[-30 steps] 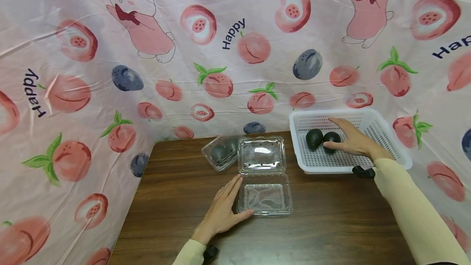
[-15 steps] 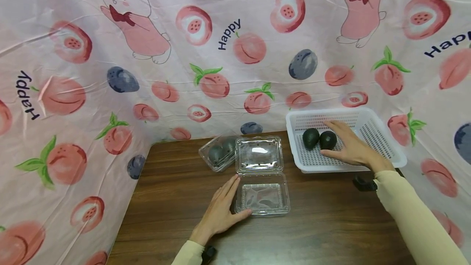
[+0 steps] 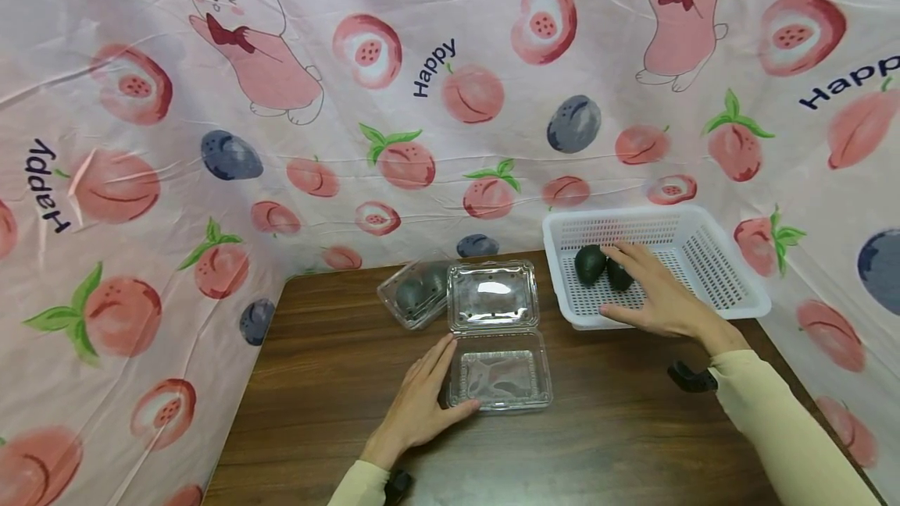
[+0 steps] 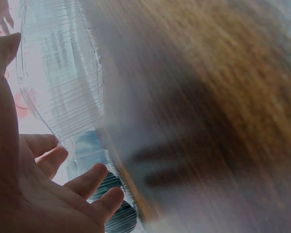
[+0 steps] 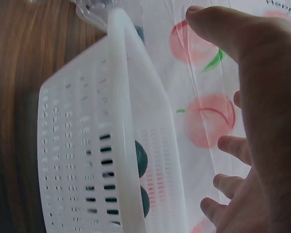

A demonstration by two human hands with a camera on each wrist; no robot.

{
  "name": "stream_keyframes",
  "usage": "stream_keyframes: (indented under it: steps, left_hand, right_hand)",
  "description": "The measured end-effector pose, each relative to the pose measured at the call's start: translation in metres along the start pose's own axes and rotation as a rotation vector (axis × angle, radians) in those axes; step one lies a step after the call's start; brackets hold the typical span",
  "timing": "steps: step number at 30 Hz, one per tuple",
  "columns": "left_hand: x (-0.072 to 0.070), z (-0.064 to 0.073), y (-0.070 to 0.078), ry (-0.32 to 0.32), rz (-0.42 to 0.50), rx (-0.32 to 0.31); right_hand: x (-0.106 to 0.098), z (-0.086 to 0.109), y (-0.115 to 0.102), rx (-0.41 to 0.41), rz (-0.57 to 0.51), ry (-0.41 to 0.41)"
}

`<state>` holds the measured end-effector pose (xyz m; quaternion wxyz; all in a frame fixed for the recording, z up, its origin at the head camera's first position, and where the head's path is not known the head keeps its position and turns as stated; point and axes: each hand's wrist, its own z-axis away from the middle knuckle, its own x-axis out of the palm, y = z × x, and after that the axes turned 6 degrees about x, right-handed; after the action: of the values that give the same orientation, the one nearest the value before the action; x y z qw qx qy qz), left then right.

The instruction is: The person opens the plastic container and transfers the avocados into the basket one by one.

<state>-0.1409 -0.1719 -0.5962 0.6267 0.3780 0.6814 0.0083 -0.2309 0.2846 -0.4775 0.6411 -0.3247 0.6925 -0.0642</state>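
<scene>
My left hand rests with extended fingers along the left side of a clear plastic clamshell box; its thumb reaches the box's front corner. The lid is folded back, and no fruit shows inside. Over the front of a white plastic basket hovers my right hand, fingers spread and holding nothing. Two dark green avocados lie side by side in the basket: the left one is mostly visible, the right one partly covered by the fingers. From the right wrist view, the hand appears above the basket rim.
A second clear box with dark green fruit in it stands behind and left of the opened one. All of it sits on a brown wooden table. A peach-patterned cloth hangs at the back and sides.
My right hand has shifted slightly toward the front of the basket, its fingers now over the right avocado. The left hand stays at the clear box. The head view has drifted a little.
</scene>
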Motion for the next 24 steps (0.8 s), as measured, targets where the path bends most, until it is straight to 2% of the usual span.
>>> stream_keyframes:
  steps: [5, 9, 16, 24]
  left_hand:
    - [0.000, 0.000, 0.000, 0.005, 0.003, 0.005]
    - [0.000, 0.000, 0.001, 0.009, 0.010, 0.010]
    - [0.000, -0.001, 0.000, 0.002, 0.013, 0.002]
    - [0.000, -0.001, 0.000, -0.003, 0.015, -0.003]
  right_hand:
    - [0.006, 0.008, -0.009, -0.002, -0.033, 0.006]
    - [0.016, 0.014, -0.014, -0.052, -0.042, 0.041]
    - [0.030, 0.026, -0.025, -0.103, -0.024, 0.085]
    - [0.043, 0.039, -0.039, -0.119, 0.015, 0.116]
